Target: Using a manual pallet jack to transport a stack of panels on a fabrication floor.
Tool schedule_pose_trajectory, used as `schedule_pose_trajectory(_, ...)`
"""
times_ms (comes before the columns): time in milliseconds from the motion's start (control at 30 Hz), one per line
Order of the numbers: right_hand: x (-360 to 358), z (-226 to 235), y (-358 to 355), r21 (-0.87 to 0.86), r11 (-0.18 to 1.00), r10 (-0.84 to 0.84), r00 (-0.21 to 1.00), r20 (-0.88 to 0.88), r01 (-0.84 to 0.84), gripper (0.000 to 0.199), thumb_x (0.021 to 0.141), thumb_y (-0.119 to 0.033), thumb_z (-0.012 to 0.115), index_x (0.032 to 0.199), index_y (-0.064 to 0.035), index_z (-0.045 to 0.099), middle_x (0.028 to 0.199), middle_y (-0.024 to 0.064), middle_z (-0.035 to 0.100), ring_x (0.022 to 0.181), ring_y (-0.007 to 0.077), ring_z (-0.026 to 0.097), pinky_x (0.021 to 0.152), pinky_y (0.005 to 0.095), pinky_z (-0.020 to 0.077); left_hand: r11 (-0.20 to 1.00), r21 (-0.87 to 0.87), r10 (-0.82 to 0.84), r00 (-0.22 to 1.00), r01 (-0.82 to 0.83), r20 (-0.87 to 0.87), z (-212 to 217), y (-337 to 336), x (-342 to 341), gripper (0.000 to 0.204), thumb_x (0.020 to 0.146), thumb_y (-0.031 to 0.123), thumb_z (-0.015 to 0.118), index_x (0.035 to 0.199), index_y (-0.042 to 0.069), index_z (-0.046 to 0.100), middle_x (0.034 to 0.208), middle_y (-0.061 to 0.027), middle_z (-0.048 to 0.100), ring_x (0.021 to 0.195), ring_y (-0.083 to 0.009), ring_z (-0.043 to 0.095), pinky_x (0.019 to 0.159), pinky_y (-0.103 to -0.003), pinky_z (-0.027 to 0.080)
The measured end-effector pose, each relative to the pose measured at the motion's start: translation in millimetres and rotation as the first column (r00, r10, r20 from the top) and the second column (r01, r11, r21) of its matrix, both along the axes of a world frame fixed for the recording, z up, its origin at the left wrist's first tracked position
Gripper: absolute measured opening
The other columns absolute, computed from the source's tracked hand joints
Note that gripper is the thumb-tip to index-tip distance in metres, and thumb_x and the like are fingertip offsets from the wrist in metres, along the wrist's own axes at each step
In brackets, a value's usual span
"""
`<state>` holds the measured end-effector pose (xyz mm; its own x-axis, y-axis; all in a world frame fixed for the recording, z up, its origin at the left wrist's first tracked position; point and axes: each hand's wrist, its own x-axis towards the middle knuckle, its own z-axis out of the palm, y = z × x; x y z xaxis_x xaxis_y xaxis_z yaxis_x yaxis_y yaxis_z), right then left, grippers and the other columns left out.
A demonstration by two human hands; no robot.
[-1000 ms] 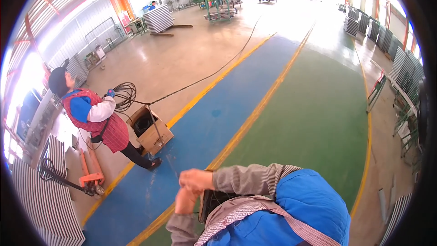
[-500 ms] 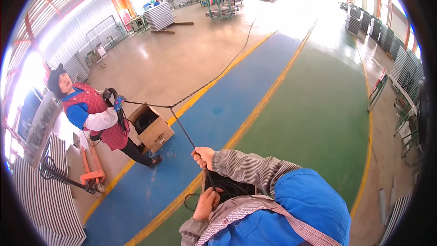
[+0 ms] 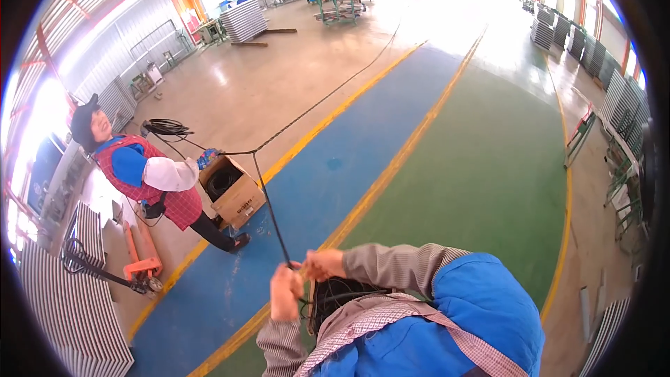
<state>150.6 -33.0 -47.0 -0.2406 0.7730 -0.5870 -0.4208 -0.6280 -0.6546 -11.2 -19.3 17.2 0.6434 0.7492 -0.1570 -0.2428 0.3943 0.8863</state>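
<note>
Where it slants from left of centre to the frame's lower middle, the thin black rubbery-looking cable [image 3: 269, 204] should handle as flexible, light, perhaps slick, best held along its taut lower length. The left hand [image 3: 285, 293] pinches it; whether the blurred, curled right hand [image 3: 325, 264] does too, I cannot tell. Farther left stands an open brown cardboard box [image 3: 241, 204].
</note>
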Motion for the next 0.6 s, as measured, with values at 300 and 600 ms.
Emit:
schedule_pose_trajectory(300, 16, 51, 50, 0.33, 0.942, -0.078, 0.996, 0.041, 0.06, 0.028, 0.089, -0.03, 0.033, 0.089, -0.0071, 0.048, 0.066, -0.0001, 0.046, 0.058, 0.0115, 0.045, 0.05, 0.0235, 0.0379, 0.871, 0.33, -0.256, 0.909, 0.365, -0.33, -22, -26, -10, 0.028, 0.087, 0.016, 0.038, 0.107, -0.002, 0.047, 0.083, -0.0044, 0.055, 0.078, -0.0094, 0.049, 0.069, -0.024, 0.04)
schedule_pose_trajectory(600, -45, 17, -36, 0.474, 0.568, 0.132, 0.643, 0.755, -0.673, 0.024, 0.082, -0.021, 0.043, 0.097, -0.0029, 0.049, 0.087, 0.0181, 0.055, 0.084, 0.0318, 0.053, 0.075, 0.0377, 0.0425, 0.577, -0.816, 0.468, 0.808, 0.027, 0.358, -26, 73, -29, 0.025, 0.089, 0.017, 0.032, 0.102, 0.003, 0.048, 0.057, 0.0033, 0.03, 0.042, -0.0062, 0.024, 0.039, -0.02, 0.023)
